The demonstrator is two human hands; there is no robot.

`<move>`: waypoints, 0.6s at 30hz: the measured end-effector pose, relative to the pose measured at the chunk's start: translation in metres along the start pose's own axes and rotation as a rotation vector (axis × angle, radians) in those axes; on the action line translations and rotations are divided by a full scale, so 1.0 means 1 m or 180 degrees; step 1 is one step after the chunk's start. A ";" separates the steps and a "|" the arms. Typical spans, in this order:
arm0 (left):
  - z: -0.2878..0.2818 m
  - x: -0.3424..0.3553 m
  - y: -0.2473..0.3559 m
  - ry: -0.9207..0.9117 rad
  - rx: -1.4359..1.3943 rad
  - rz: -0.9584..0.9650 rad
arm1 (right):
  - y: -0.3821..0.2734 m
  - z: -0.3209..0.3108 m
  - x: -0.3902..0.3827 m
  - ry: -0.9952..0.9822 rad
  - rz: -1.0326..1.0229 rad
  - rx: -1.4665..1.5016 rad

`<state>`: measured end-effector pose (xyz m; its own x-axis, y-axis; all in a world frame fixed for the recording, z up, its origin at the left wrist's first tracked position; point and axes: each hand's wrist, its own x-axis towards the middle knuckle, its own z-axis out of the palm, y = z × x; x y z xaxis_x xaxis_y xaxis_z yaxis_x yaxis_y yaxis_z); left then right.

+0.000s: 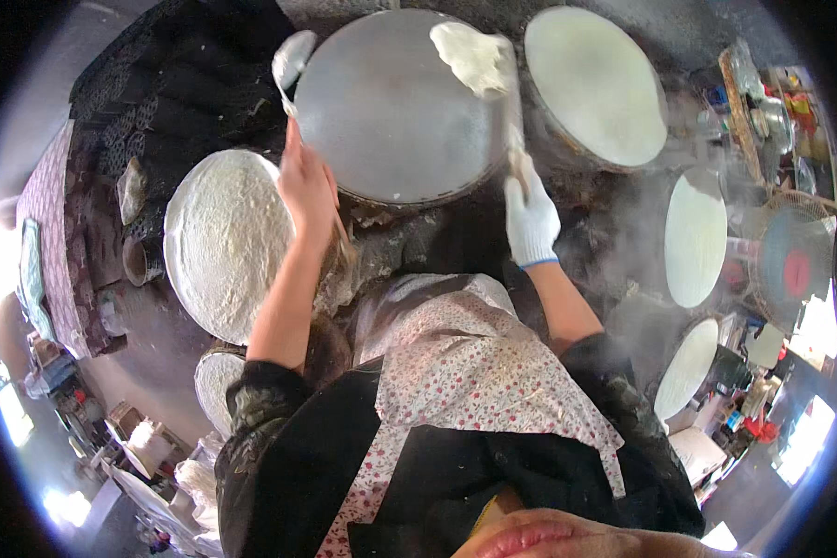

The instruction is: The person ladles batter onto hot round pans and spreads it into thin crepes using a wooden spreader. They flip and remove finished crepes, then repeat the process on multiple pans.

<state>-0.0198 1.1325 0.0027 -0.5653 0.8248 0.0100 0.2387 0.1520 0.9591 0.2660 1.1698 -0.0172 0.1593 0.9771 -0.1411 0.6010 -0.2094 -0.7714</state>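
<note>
My bare left hand (pixel 309 181) is closed round the handle of a ladle (pixel 293 58), whose batter-coated bowl is at the left rim of a round grey griddle (pixel 381 121). A thick white lump of batter (pixel 471 59) sits at the griddle's far right. Beside that lump, a long flat spreader (pixel 511 98), somewhat blurred, runs along the griddle's right side. Its handle is gripped by my right hand (pixel 532 219), which wears a white knit glove. Left of my left forearm stands a large round tub of batter (pixel 225 244).
Right of the griddle lies another round griddle (pixel 595 88) covered with a pale thin sheet. Two more pale rounds (pixel 696 237) curve down the right side, amid steam. A second tub (pixel 216 386) stands at the lower left. A fan (pixel 795 265) is at the far right.
</note>
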 end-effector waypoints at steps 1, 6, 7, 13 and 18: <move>-0.007 -0.020 0.003 -0.0088 0.0046 -0.0221 | -0.001 0.000 0.001 -0.0053 0.0243 -0.0011; -0.008 -0.086 0.019 -0.0313 -0.0496 -0.0533 | 0.002 0.015 0.016 -0.0590 -0.0818 -0.0977; -0.011 -0.093 0.023 -0.0294 -0.0478 -0.0616 | 0.003 0.019 0.019 -0.0453 -0.0649 -0.1127; -0.033 -0.116 0.034 -0.0257 -0.0409 -0.0236 | -0.004 0.030 0.029 -0.0485 -0.0329 -0.1463; -0.039 -0.128 0.034 -0.0356 -0.0567 -0.0080 | -0.014 0.037 0.035 -0.0082 -0.1171 -0.0958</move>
<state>0.0303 1.0110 0.0451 -0.4757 0.8788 -0.0366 0.0767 0.0829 0.9936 0.2344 1.2084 -0.0346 -0.1237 0.9883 0.0894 0.8146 0.1526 -0.5595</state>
